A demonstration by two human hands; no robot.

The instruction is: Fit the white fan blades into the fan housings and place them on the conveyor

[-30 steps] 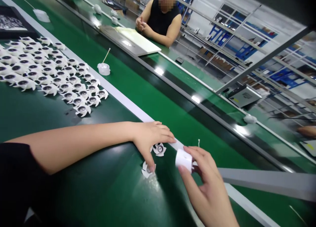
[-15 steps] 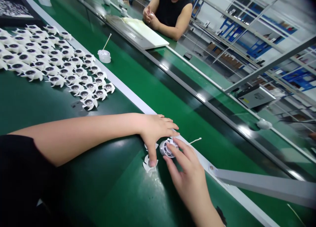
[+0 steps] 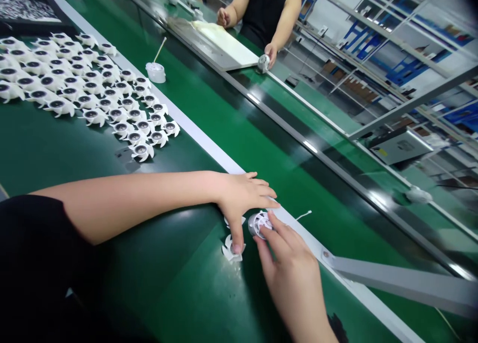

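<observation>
My left hand [image 3: 248,198] is spread flat near the table's white edge strip. Its thumb rests on the hub of a white fan impeller [image 3: 227,244] lying on the green surface. Part of a second white impeller [image 3: 243,220] shows beneath that hand, mostly covered. In the fingers of my right hand [image 3: 282,248] is a small round white fan housing [image 3: 255,224] with a spoked face turned up. A thin white cable [image 3: 304,215] sticks out beyond the right fingers; where it begins is hidden.
Many white impellers [image 3: 91,86] lie in rows at left. A white housing with a wire [image 3: 156,72] stands on the green belt [image 3: 209,119]. A metal bar [image 3: 396,273] juts out at right. Across the belt, a co-worker's hand [image 3: 272,53] holds a round part near a pale board [image 3: 231,49].
The co-worker's clasped hands have parted, and one now holds a round part at the board's corner. My hands keep nearly the same pose; the view has shifted slightly.
</observation>
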